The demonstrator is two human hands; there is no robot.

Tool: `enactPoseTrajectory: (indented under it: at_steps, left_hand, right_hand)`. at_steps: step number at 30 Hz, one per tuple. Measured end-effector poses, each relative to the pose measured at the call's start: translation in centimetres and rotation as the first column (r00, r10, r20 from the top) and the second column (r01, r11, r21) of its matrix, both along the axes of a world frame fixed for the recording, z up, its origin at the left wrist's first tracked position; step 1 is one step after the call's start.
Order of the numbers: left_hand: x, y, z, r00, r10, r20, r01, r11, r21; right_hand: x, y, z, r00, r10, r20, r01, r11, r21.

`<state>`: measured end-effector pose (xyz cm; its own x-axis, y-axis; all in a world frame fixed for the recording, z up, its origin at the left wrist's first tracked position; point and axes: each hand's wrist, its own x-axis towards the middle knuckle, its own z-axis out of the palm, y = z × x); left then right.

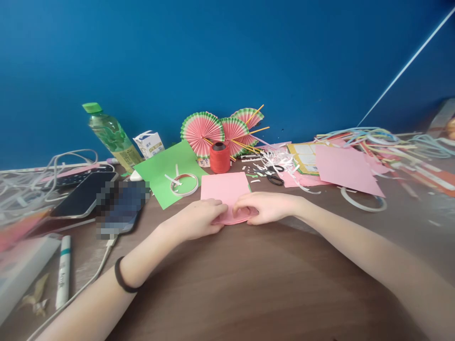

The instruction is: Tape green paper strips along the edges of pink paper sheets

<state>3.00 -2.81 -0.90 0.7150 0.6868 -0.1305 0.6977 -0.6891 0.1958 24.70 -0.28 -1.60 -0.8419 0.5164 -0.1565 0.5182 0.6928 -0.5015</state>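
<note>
A square of pink paper (226, 185) lies on the table in front of me, its near edge slightly raised and layered, as if folded. My left hand (202, 218) grips the near left edge, thumb below and fingers curled on top. At the near right edge, my right hand (265, 207) pinches the paper between curled fingers and thumb. Just behind the paper stands a red spool of thread (219, 160). To its left, a roll of white tape (184, 185) rests on a green sheet of paper (159, 174).
Pink-and-green pleated paper fans (202, 131) lean against the blue wall. Black scissors (275, 179) lie among white paper scraps (279, 161). A green-capped bottle (112, 135), phone (85, 194) and marker (64, 272) are at left. Pink sheets (346, 168) and paper strips (377, 137) lie right.
</note>
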Motion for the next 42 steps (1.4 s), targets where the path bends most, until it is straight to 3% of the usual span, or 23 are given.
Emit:
enactPoseTrajectory:
  at_steps: [7, 15, 20, 26, 38, 42]
  left_hand:
    - [-0.2, 0.5, 0.4, 0.987, 0.138, 0.083, -0.118, 0.971, -0.209]
    - [-1.5, 2.2, -0.4, 0.961, 0.194, 0.196, -0.098, 0.906, -0.411]
    - [-2.0, 2.7, -1.0, 0.955, 0.200, 0.219, -0.095, 0.906, -0.413]
    - [-1.9, 2.8, -1.4, 0.952, 0.216, 0.218, -0.114, 0.908, -0.402]
    - [-1.2, 2.1, -0.6, 0.967, 0.166, 0.195, -0.078, 0.916, -0.394]
    - [-1.2, 2.1, -0.6, 0.968, 0.109, 0.228, -0.013, 0.923, -0.386]
  right_hand:
    - [0.0, 0.3, 0.1, 0.994, -0.108, -0.034, 0.100, 0.978, -0.182]
    - [0.3, 0.8, -0.6, 0.968, -0.227, -0.108, 0.210, 0.966, -0.150]
    - [0.4, 1.2, -1.3, 0.954, -0.264, -0.140, 0.244, 0.959, -0.143]
    - [0.7, 1.8, -1.8, 0.967, -0.205, -0.153, 0.201, 0.979, -0.040]
    - [0.9, 2.2, -2.0, 0.982, -0.149, -0.120, 0.150, 0.989, -0.003]
    - [0.9, 2.1, -1.8, 0.983, -0.144, -0.111, 0.144, 0.989, -0.009]
